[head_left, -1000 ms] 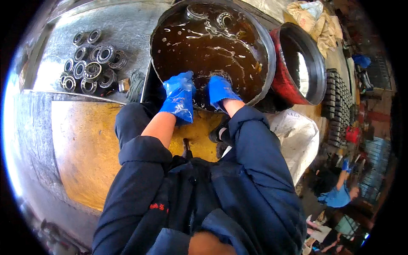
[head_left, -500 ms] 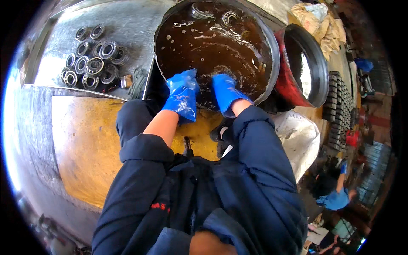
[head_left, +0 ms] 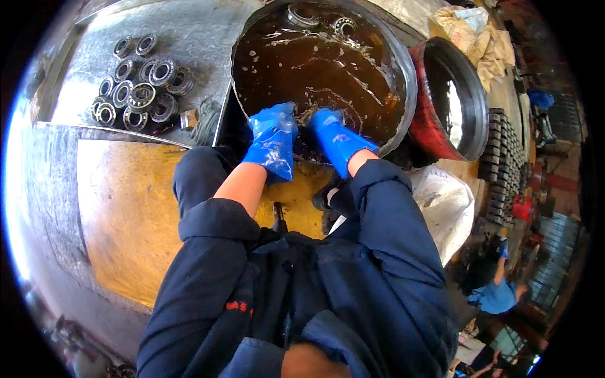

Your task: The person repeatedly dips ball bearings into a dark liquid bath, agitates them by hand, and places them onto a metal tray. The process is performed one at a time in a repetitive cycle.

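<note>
Both my hands wear blue rubber gloves over the near rim of a wide drum (head_left: 408, 94) of brown liquid. My left hand (head_left: 273, 129) is closed at the inner side of the rim; whatever its fingers hold is hidden. Beside it, my right hand (head_left: 333, 133) reaches lower toward the liquid. Its fingers curl inward around something I cannot make out, and ripples spread near them. At the drum's far side are two ring bearings, one (head_left: 302, 17) by the rim and another (head_left: 344, 26) to its right.
On the left, a metal tray (head_left: 195, 50) bears several bearings (head_left: 142, 96) and a dark cloth (head_left: 205, 121). A red drum (head_left: 435, 123) stands right, near a white sack (head_left: 444, 205) and stacked dark parts (head_left: 498, 164). Another person (head_left: 495, 296) is at the far right.
My right hand has shifted left, closer to my left hand, and angles inward. My left hand stays nearly in place. Splashing by the right hand has eased into ripples.
</note>
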{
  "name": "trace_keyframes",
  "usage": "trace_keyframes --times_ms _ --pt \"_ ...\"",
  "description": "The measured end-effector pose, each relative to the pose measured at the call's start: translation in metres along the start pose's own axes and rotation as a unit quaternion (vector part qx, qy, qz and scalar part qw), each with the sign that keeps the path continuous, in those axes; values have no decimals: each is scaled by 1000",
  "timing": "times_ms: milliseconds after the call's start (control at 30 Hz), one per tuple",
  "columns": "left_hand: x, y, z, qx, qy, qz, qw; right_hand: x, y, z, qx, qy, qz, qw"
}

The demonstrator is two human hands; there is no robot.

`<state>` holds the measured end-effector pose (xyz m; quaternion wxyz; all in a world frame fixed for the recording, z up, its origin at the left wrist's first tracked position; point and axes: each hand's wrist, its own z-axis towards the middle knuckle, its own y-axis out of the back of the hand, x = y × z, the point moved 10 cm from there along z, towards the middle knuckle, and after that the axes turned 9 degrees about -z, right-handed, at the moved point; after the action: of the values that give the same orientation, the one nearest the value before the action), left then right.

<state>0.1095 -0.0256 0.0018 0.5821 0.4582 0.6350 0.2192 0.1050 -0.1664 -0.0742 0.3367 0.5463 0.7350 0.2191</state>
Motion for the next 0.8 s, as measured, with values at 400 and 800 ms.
trace_keyframes --times_ms 400,800 --pt "8 2 2 -24 -7 13 1000 -27 -26 3 -124 1 172 977" --pt "12 14 -6 -2 14 -35 999 -23 -46 12 -100 19 197 975"
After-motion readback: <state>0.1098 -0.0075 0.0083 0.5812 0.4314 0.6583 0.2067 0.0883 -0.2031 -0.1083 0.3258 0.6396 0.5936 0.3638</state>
